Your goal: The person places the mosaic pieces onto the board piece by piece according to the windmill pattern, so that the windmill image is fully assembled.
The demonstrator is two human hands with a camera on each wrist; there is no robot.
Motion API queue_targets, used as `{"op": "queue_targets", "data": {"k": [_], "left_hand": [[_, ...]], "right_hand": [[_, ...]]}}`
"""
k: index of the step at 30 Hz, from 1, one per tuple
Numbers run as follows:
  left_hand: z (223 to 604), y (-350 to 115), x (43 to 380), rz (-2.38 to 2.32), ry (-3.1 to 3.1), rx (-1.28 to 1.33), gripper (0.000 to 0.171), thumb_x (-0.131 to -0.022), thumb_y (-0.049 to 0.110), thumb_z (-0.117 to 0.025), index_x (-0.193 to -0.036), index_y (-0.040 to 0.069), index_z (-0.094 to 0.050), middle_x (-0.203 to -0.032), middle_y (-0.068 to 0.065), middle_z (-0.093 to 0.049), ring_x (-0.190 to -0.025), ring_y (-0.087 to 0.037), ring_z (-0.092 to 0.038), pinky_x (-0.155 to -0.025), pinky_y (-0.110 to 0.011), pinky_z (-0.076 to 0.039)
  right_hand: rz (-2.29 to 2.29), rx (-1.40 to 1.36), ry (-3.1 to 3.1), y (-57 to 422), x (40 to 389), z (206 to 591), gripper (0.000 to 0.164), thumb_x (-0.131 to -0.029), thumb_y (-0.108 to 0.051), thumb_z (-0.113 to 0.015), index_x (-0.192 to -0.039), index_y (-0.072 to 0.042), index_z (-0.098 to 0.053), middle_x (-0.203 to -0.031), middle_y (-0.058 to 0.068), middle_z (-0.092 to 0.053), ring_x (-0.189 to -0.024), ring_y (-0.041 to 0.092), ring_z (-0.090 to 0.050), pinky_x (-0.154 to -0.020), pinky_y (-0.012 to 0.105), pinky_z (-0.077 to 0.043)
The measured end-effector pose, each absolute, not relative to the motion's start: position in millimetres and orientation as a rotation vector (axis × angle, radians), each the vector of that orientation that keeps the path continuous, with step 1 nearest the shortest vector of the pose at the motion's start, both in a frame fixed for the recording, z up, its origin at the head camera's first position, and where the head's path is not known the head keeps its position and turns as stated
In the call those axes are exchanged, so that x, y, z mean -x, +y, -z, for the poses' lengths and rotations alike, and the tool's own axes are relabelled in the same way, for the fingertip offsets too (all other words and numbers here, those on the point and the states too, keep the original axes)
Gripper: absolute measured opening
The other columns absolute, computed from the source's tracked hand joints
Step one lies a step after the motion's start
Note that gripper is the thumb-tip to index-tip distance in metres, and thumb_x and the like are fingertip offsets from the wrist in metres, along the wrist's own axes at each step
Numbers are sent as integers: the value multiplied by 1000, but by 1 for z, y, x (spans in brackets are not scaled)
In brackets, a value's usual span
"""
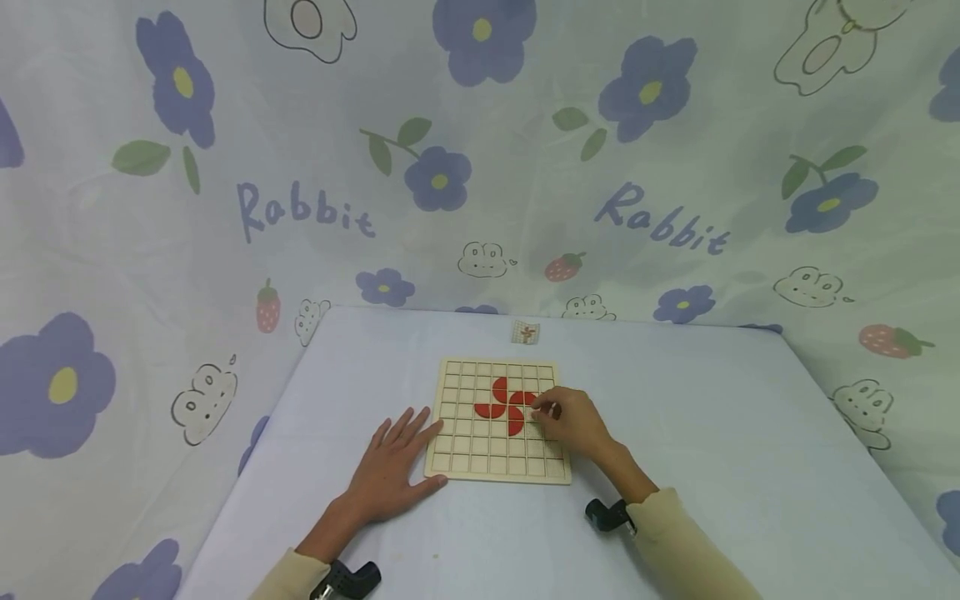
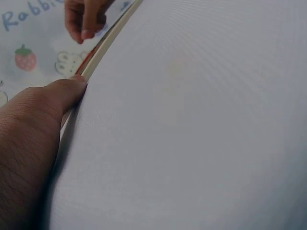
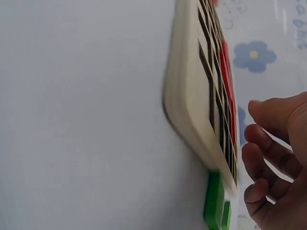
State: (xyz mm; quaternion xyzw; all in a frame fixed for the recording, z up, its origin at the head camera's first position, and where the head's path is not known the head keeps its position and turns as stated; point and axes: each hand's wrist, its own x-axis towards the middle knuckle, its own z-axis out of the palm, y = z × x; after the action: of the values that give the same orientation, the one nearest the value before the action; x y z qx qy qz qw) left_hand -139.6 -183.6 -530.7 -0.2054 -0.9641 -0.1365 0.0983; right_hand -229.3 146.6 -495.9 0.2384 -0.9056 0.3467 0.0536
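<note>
A square wooden grid board lies on the white table. Red quarter-round pieces form a pinwheel in its middle squares. My left hand lies flat and spread at the board's left edge, its thumb touching the near corner. Over the board's right side hovers my right hand, fingertips beside the right-hand red piece. In the right wrist view its fingers are loosely bent, thumb apart from them, and nothing shows between them. Green pieces stand by the board's edge, hidden in the head view.
A small card with a red pinwheel picture lies behind the board. Beyond the table hangs a cloth printed with flowers and rabbits. Both wrists wear dark cameras.
</note>
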Motion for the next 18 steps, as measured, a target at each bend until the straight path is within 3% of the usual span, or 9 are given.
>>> {"op": "queue_targets", "data": {"k": [9,11,15,18], "left_hand": [[530,-185,139,391,-2860,604,84,-86,70,-53,-153,22,-38,-160,-6,-26,-147,-31,-19,-115,-56,-16],[530,-185,139,389,-2864,607,84,-87,70,-53,-154,22,-37,-160,-6,-26,-147,-30,-19,-115,-55,-16],[530,-185,139,387,-2863,609,84,-87,71,-52,-154,22,-37,-160,-6,-26,-147,-30,-19,-115,-55,-16],[532,-184,139,397,-2852,606,84,-86,70,-54,-153,21,-39,-160,-7,-28,-147,-31,-20,-115,-56,-16]], "right_hand": [[-968,-419,-2842,183,241,497,15,-85,-15,-77,-99,-10,-74,-91,-1,-64,-69,13,-53,-54,29,-47],[-941,-386,-2862,187,242,499,16,-84,-15,-77,-99,-10,-75,-96,2,-63,-75,16,-56,-60,33,-50],[-859,-405,-2862,193,245,501,17,-81,-15,-80,-96,-11,-76,-108,7,-65,-99,26,-59,-85,45,-51],[-830,-443,-2864,197,248,503,18,-80,-15,-82,-96,-10,-76,-111,9,-66,-106,31,-58,-91,50,-49]]}}
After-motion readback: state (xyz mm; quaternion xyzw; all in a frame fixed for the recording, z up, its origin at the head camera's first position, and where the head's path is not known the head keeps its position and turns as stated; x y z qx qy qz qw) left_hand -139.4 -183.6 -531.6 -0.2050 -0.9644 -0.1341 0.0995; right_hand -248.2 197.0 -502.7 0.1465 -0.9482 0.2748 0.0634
